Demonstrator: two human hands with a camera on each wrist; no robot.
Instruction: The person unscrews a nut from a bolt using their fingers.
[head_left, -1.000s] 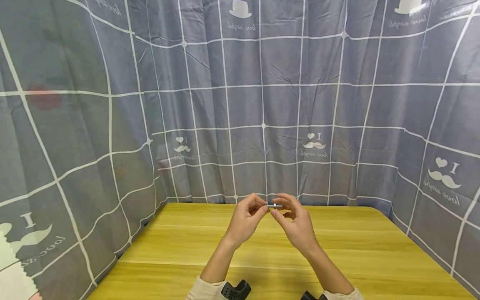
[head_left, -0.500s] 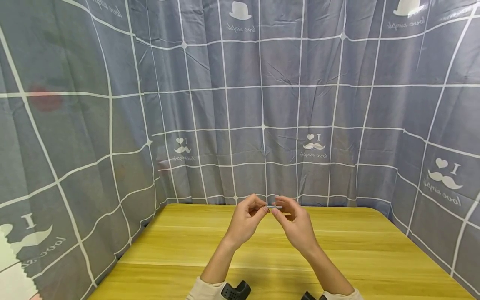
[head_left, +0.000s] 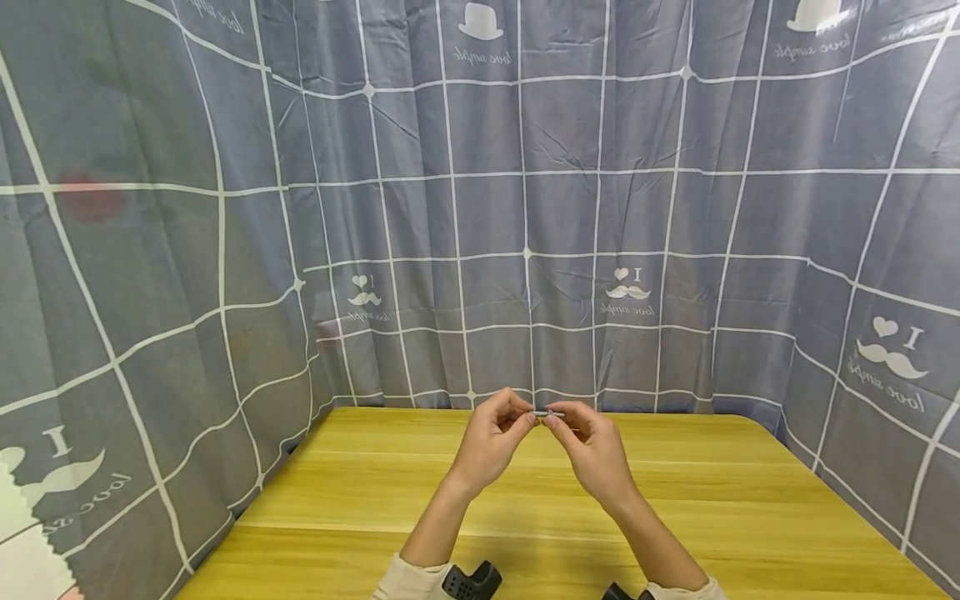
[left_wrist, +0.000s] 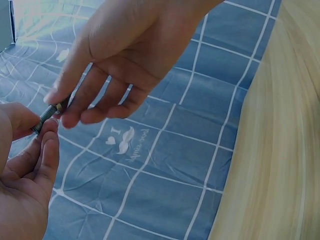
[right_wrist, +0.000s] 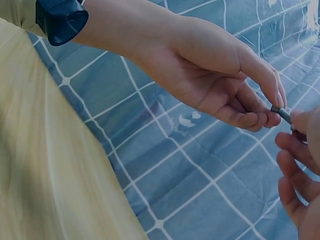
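- Bolt: silver-grey.
- Table: yellow, with paler wood-grain streaks running left to right.
- Curtain, far, left and right: grey, with a white grid, white hats, hearts, moustaches and lettering; a faint reddish blotch at left.
- Sleeves, near: cream.
- Wrist cameras, near: black.

Left hand: left of the bolt, thumb and fingers pinching one end. Right hand: right of it, likewise pinching. Left forearm, right forearm: converging toward it.
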